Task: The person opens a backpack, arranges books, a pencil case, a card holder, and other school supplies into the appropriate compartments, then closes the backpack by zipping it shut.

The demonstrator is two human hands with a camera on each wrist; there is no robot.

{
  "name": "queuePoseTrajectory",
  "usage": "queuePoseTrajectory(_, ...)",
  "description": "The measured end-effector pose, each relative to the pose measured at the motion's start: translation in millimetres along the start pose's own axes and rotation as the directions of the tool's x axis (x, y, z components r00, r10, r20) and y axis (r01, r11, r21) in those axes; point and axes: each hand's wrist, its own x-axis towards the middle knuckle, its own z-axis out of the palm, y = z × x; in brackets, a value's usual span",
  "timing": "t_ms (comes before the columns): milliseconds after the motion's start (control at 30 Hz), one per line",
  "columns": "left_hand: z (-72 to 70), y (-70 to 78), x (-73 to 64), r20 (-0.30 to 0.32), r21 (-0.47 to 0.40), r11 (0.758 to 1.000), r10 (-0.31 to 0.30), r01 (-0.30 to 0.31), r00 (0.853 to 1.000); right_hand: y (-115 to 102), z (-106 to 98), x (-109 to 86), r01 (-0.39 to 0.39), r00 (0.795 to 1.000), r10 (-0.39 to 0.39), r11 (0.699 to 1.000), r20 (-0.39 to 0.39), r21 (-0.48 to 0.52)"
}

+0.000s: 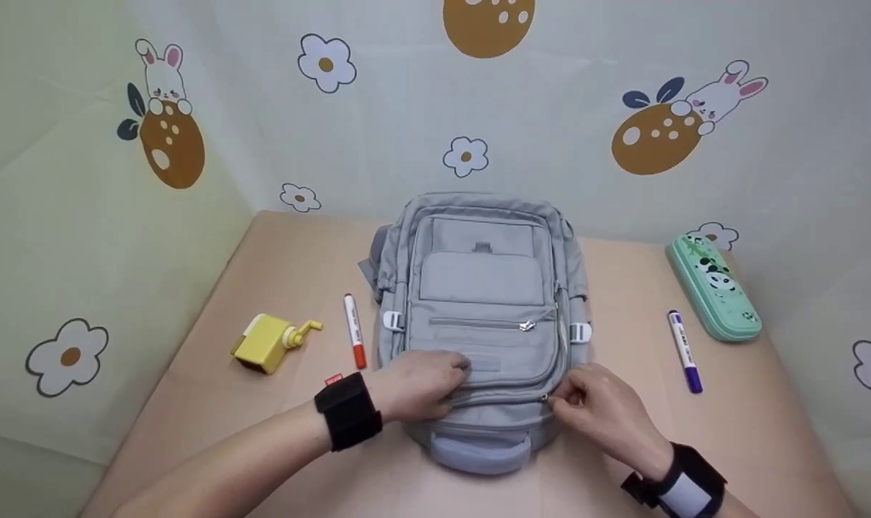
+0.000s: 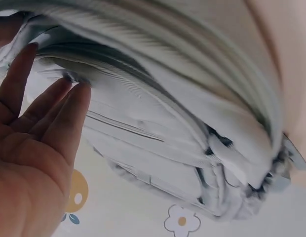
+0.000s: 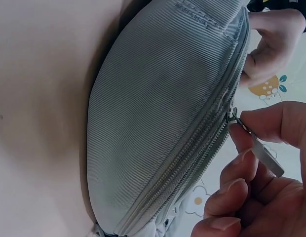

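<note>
A grey backpack (image 1: 482,280) lies on its back on the table, its top handle (image 1: 481,455) toward me. My left hand (image 1: 422,385) rests on its front near the top, and in the left wrist view its fingers (image 2: 76,116) are fairly straight against the fabric by a gap along the zipper. At the bag's upper right corner, my right hand (image 1: 605,410) pinches a metal zipper pull (image 3: 264,155) between thumb and forefinger. The zipper's slider (image 3: 232,117) sits on the curved zipper track (image 3: 172,168).
Left of the backpack are a yellow box-shaped device with a crank (image 1: 266,344) and a red marker (image 1: 354,331). To the right lie a purple marker (image 1: 684,351) and a green panda pencil case (image 1: 715,288). A patterned curtain (image 1: 407,108) hangs behind the table (image 1: 313,273).
</note>
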Motion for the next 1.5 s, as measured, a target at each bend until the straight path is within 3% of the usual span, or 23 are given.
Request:
queuePoseTrajectory(200,8.6,0.2,-7.7,-0.030,0.028,0.999,-0.020,0.020,0.999,-1,2,-3.4,-0.054,0.998,0.053,0.998,0.041,0.032)
queuePoseTrajectory(367,7.2,-7.3,-10.2,-0.050,-0.067,0.997,-0.031,0.027,0.998,-2,4,-6.2,-0.104,0.991,0.098,0.993,0.092,0.059)
queuePoseTrajectory(533,2.6,-12.5,-8.6,-0.015,-0.136,0.990,-0.036,0.034,0.999,-6,6,-7.3,-0.127,0.985,0.111,0.985,0.132,0.117)
queuePoseTrajectory(700,1.7,-14.6,-9.6,-0.010,-0.148,0.988,-0.035,0.034,0.999,-16,13,-3.9,-0.065,0.989,0.044,0.986,0.141,0.150)
queuePoseTrajectory(933,0.5,-15.4,-10.6,-0.003,-0.162,0.986,-0.045,0.044,0.999,-33,27,5.1,0.067,0.993,-0.073,0.995,0.094,0.071)
queuePoseTrajectory(1067,0.7,-14.8,-9.1,-0.010,-0.139,0.990,-0.036,0.034,0.999,-39,33,11.1,0.124,0.989,-0.125,0.992,0.080,0.017)
queuePoseTrajectory(1267,1.3,-17.2,-17.4,-0.026,-0.078,0.997,0.017,-0.019,1.000,-39,30,15.3,0.130,0.989,-0.129,0.991,0.067,-0.013)
queuePoseTrajectory(1400,-1.3,-26.0,-28.1,-0.040,0.057,0.997,0.054,-0.052,0.998,-38,25,16.4,0.123,0.991,-0.123,0.992,0.058,0.003)
queuePoseTrajectory(1500,-1.2,-33.5,-33.2,-0.056,0.168,0.982,0.096,-0.086,0.994,-37,22,16.6,0.110,0.992,-0.110,0.994,0.054,0.010)
